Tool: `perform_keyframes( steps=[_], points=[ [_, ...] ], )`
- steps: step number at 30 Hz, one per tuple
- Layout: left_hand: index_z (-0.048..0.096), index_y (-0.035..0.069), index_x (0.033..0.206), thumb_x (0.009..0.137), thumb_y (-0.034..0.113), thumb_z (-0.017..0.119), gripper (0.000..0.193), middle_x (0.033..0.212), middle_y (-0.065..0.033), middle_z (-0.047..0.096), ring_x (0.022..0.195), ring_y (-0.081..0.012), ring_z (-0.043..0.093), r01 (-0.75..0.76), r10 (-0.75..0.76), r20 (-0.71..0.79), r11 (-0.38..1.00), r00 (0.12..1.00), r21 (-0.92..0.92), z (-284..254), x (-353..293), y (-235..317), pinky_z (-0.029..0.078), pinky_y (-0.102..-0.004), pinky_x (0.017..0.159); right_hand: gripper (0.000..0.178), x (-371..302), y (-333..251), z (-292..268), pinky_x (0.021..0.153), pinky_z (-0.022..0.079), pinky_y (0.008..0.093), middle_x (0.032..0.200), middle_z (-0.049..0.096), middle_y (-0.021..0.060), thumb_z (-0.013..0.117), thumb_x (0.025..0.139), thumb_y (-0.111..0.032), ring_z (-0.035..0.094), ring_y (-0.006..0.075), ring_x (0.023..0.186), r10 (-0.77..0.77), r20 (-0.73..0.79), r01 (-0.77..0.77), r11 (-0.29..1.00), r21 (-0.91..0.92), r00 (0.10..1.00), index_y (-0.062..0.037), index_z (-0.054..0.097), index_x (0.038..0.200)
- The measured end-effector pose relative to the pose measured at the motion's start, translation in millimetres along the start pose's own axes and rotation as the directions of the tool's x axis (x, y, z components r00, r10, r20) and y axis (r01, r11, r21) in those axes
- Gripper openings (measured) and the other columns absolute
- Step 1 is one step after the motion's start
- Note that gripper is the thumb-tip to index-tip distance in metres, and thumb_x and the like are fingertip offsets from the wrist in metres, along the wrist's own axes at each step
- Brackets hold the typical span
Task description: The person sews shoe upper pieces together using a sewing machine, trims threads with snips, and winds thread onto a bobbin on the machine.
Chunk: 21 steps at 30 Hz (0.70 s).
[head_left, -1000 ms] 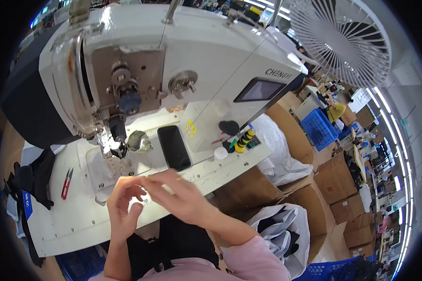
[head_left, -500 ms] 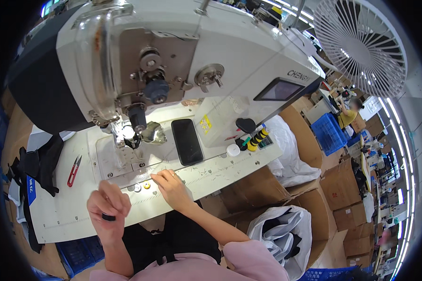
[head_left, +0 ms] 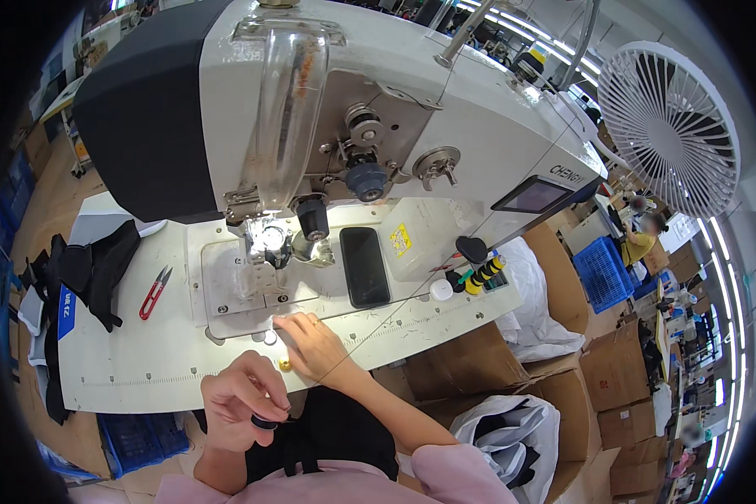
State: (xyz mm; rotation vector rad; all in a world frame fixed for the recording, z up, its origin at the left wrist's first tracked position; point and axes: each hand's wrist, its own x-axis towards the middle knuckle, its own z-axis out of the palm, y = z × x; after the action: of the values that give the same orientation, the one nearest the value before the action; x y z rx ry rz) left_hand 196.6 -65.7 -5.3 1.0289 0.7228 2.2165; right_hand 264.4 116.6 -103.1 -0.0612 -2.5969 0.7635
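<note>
My left hand [head_left: 242, 401] is raised in front of the table's near edge. Its fingers are closed around a small black bobbin [head_left: 265, 422], with only part of its rim showing. Over the sewing table [head_left: 168, 353], my right hand [head_left: 312, 346] has its fingers bent together, tips at the near edge of the metal plate; what they pinch, if anything, is hidden. Beside those fingertips lies a small silver disc [head_left: 270, 337], and a gold-coloured one [head_left: 286, 365] sits below. A thin dark thread slants from the sewing machine [head_left: 252, 109] down past my right wrist.
A phone [head_left: 365, 267] lies right of the needle area. Red thread snips [head_left: 155, 294] and black fabric pieces [head_left: 101, 269] are on the left. A yellow-and-black thread spool [head_left: 485, 275] stands right. Cardboard boxes and a white sack [head_left: 512, 437] fill the right side, below a fan [head_left: 668, 130].
The whole view has shifted, with the machine further right. My left hand has come closer to my right hand, still holding the bobbin. A thread now shows across the right wrist.
</note>
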Motion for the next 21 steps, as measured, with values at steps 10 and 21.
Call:
perform_keyframes(
  steps=[10,21],
  points=[
    [0.076,0.002,0.089,0.079,0.024,0.091,0.029,0.096,-0.0122,0.066,0.077,-0.0166,0.060,-0.182,0.175,0.071,0.977,0.982,0.109,-9.9,-12.7,11.2,0.046,-0.0289,0.064,0.035,-7.7,-22.9,11.3,0.088,0.051,0.0439,0.110,0.064,0.0161,0.071,0.087,-0.009,0.061,0.0368,0.104,0.050,-0.125,-0.036,0.993,0.112,0.991,-0.0005,0.062,0.120],
    [0.068,0.007,0.083,0.083,0.031,0.089,0.032,0.093,-0.0064,0.058,0.072,-0.0146,0.057,-0.190,0.183,0.067,0.975,0.981,0.115,-13.1,-10.3,16.6,0.046,-0.0274,0.060,0.028,-26.7,-33.1,21.2,0.083,0.053,0.0414,0.102,0.064,0.0118,0.074,0.090,-0.015,0.062,0.0312,0.095,0.017,-0.085,-0.011,0.998,0.069,0.996,-0.0060,0.065,0.115]
  ],
)
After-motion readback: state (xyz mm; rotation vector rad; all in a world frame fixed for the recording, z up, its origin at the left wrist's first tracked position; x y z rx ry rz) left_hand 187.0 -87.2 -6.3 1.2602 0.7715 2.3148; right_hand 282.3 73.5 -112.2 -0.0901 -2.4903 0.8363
